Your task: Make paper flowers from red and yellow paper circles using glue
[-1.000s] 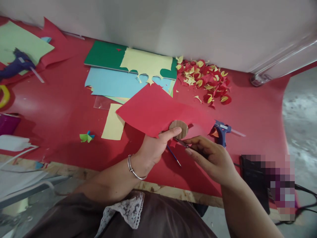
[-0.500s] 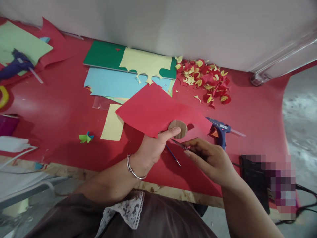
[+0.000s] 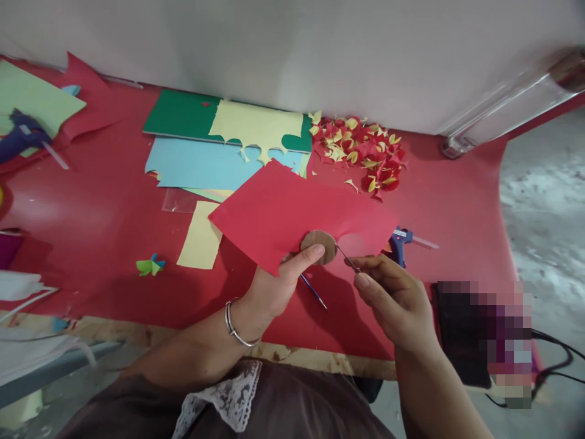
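Observation:
My left hand (image 3: 286, 277) grips a sheet of red paper (image 3: 269, 207), its thumb pressing a round brown disc (image 3: 325, 239) flat on the sheet near the front edge. In my right hand (image 3: 388, 289) are small scissors (image 3: 348, 258), pinched between thumb and fingers, with the blades touching the paper at the disc's right edge. How far the blades are parted is too small to tell. The fingers of my left hand under the sheet are hidden. Below the paper a thin blue stick (image 3: 313, 291) lies on the red table cover.
Red and yellow cut pieces (image 3: 365, 149) are heaped at the back. A green board (image 3: 178, 116) and blue paper (image 3: 192, 164) lie behind the sheet. One glue gun (image 3: 400, 244) is at the right, another (image 3: 25, 137) at far left. A clear tube (image 3: 493, 119) stands back right.
The scissors have moved from the disc's lower edge to its right side. The red sheet has turned a little and now covers more of the right glue gun. The whole view has shifted slightly.

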Tool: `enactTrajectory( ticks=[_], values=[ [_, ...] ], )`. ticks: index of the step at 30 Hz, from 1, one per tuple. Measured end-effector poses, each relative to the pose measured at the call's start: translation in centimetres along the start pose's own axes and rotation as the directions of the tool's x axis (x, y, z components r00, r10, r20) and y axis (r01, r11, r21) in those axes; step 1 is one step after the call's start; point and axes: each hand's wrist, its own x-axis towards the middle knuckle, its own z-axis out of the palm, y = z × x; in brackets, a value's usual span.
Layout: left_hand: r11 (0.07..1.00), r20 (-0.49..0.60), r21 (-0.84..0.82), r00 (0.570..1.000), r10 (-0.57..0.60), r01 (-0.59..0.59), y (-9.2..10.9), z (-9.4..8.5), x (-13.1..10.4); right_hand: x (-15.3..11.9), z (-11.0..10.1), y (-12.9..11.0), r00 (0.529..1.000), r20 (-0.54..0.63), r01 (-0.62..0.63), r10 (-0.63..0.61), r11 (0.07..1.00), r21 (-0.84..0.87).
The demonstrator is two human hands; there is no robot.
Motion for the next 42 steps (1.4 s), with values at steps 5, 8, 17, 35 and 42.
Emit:
enactTrajectory(
  ticks=[5,8,17,35,42],
  values=[
    [0.998,-0.031,0.041,0.999,0.039,-0.038,0.2,0.0,-0.1,-0.2,0.3,0.3,1.0,-0.028,-0.01,0.012,0.998,0.061],
    [0.994,-0.005,0.058,0.995,0.095,-0.095,0.3,0.3,-0.2,-0.2,0.5,0.3,1.0,-0.025,-0.009,0.012,0.995,0.103],
    [0.975,0.022,-0.062,0.977,0.213,-0.212,-1.3,1.0,-0.6,-0.1,1.4,0.3,0.999,-0.046,-0.012,0.026,0.96,0.28],
    [1.0,0.084,-0.007,0.996,-0.015,0.016,-1.7,-0.3,-0.3,-0.3,0.6,0.3,0.999,-0.034,-0.025,0.032,0.982,0.185],
    [0.976,0.112,-0.018,0.971,-0.212,0.216,-1.2,-0.1,-0.3,0.3,0.6,-0.2,1.0,-0.014,-0.002,0.005,0.989,0.149]
  ],
)
